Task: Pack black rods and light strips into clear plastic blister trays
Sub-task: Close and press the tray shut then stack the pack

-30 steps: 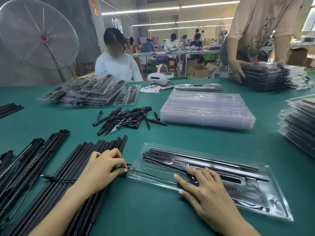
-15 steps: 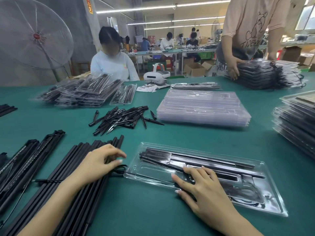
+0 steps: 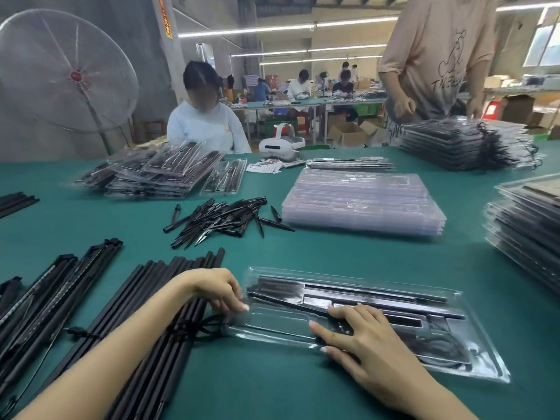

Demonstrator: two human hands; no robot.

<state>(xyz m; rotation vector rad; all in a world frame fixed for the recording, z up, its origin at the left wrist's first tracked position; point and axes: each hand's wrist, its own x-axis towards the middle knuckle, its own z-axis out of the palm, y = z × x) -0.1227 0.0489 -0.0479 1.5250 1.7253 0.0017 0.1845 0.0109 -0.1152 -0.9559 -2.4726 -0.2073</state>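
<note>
A clear blister tray [image 3: 274, 325] lies on the green table in front of me, with black rods [image 3: 378, 294] seated in its slots. My right hand [image 3: 366, 341] rests flat on the tray's middle, its straight fingers spread over the rods. My left hand [image 3: 216, 289] is at the tray's left end with bent, blurred fingers; their tips touch the tray edge, and I cannot tell if they pinch anything. Under my left forearm lies a bundle of long black rods [image 3: 169, 277], crossed by a thin black cable [image 3: 197, 325]. Light strips [image 3: 51, 292] lie further left.
A stack of empty clear trays [image 3: 363, 204] and a heap of short black pointed pieces [image 3: 224, 216] sit mid-table. Filled trays are piled at back left [image 3: 151, 172], right [image 3: 527, 234] and far right [image 3: 466, 144], where a person [image 3: 436, 56] stands. Another person [image 3: 206, 125] sits opposite.
My left hand has moved right, off the rod bundle to the tray's left end. The cable loop now lies below it. My right hand stays on the tray.
</note>
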